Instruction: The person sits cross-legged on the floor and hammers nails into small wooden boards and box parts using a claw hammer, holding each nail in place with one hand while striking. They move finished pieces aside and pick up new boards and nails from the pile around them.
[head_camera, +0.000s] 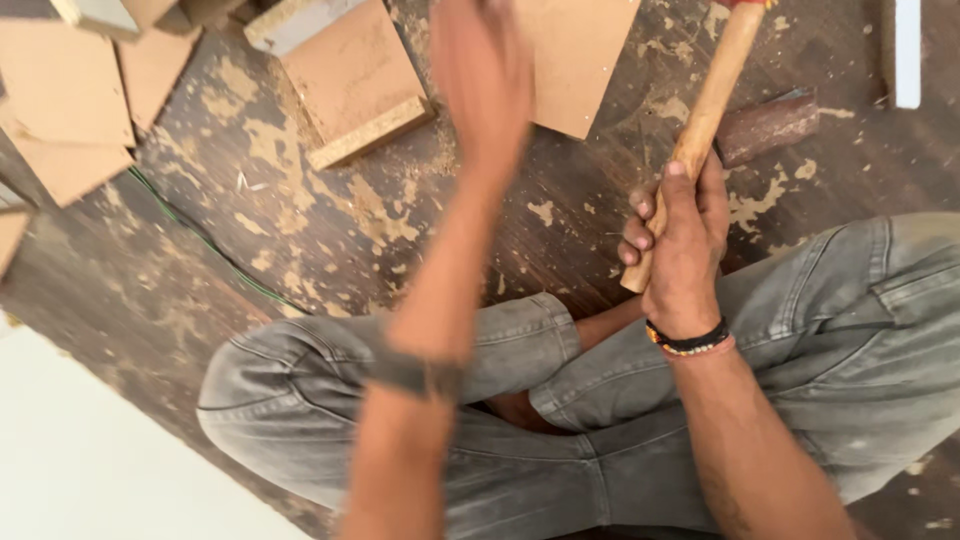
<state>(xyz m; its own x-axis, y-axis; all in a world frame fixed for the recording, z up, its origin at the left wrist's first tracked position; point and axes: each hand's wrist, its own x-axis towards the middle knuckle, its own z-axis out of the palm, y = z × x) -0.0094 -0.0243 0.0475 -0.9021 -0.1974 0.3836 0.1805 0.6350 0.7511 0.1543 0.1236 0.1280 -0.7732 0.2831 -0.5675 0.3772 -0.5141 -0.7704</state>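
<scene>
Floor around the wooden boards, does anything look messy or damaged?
Yes. The dark floor is worn in pale patches and dusted with sawdust, thickest beside the chipboard offcut. Board scraps lie scattered at odd angles.

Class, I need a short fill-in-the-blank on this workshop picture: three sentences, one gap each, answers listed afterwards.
1. The right hand grips a wooden ____.
2. The left hand is raised and looks ____ in the picture.
3. The person sits cross-legged in grey ____ on the dusty floor.

Missing words: handle; blurred; jeans
</scene>
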